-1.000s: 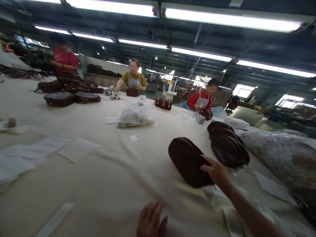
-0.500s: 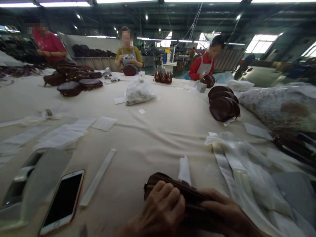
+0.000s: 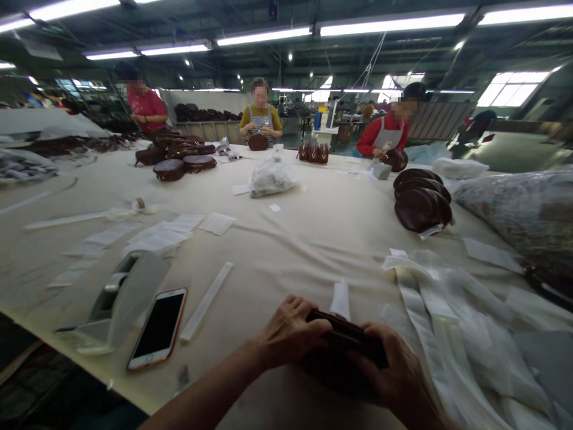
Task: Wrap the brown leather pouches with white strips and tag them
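A dark brown leather bag (image 3: 340, 358) is held between my two hands at the near side of the table, its narrow edge facing up. My left hand (image 3: 293, 331) grips its left end, thumb along the top edge. On the other end, my right hand (image 3: 391, 364) is wrapped round the bag with its fingers over the far side. Shadow hides the bag's lower part. Just beyond the bag lies a folded white strip (image 3: 341, 300).
A phone (image 3: 157, 328), a tape dispenser (image 3: 119, 292) and a long white strip (image 3: 206, 301) lie to the left. Clear plastic and white strips (image 3: 447, 322) spread at right. Brown bags (image 3: 423, 206) are stacked beyond. Several people work across the table (image 3: 286, 239).
My left hand has moved from a fist over the bag's front to its left end. The bag stands more on edge, and the whole view has shifted left and up.
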Action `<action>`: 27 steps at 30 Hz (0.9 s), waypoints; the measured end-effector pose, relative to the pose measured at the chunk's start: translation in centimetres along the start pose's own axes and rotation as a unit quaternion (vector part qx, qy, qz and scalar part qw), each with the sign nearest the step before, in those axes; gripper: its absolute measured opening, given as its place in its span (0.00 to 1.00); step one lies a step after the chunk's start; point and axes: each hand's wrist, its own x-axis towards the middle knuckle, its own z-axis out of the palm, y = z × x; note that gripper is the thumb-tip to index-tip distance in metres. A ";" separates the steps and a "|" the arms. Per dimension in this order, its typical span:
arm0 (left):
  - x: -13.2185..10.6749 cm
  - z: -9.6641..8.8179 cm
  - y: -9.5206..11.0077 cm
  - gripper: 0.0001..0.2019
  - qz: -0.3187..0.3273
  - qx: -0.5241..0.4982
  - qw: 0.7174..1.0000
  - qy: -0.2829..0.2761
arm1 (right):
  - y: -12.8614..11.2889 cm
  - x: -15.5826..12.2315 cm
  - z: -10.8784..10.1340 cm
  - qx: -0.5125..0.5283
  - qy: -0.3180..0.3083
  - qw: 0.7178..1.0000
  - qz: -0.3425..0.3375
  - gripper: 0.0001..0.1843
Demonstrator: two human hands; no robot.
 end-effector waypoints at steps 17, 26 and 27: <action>2.4 -4.4 2.2 0.10 -0.141 -0.094 0.968 -0.185 | -4.7 3.1 -0.6 0.087 -0.218 0.970 -0.068 0.17; 0.9 -2.4 2.6 0.21 -0.062 0.002 0.984 -0.168 | 2.8 4.9 2.2 -0.009 -0.039 0.965 -0.261 0.22; 1.0 -2.4 1.8 0.17 -0.050 0.008 0.984 -0.172 | 3.4 4.6 2.7 -0.004 -0.040 0.964 -0.263 0.19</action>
